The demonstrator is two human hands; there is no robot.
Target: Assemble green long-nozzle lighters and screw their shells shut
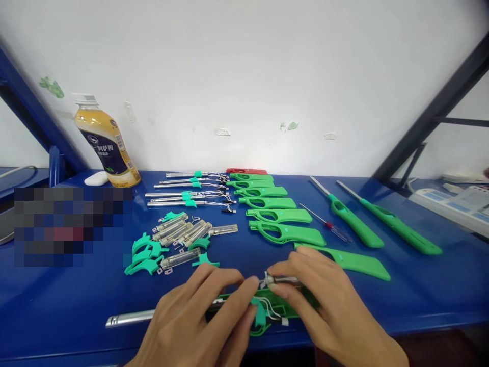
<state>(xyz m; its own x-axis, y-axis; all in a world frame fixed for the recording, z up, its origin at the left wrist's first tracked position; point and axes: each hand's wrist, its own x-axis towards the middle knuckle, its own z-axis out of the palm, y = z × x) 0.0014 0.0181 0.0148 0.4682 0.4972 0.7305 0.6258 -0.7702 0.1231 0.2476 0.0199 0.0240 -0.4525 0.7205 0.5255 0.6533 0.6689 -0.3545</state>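
Near the table's front edge lies an open green lighter shell (pixel 284 306), with a metal tube (pixel 130 318) running out to the left. My left hand (pixel 194 321) grips this lighter body, its fingers closed around the middle by the teal trigger (pixel 260 312). White wires and a small white-tipped black part show beside the trigger. My right hand (pixel 328 300) pinches a clear fuel tank (pixel 286 280) by its valve end, just above the shell; the fingers cover much of it. Behind that hand a loose green shell half (pixel 359 262) lies on the table.
Clear fuel tanks (pixel 181 259) and teal triggers (pixel 147 252) are piled left of centre. Behind them are metal tubes with wires (pixel 171 203) and a row of green shells (pixel 288 233). A screwdriver (pixel 334 229), two assembled lighters (pixel 355 224) and a drink bottle (pixel 107 142) stand around.
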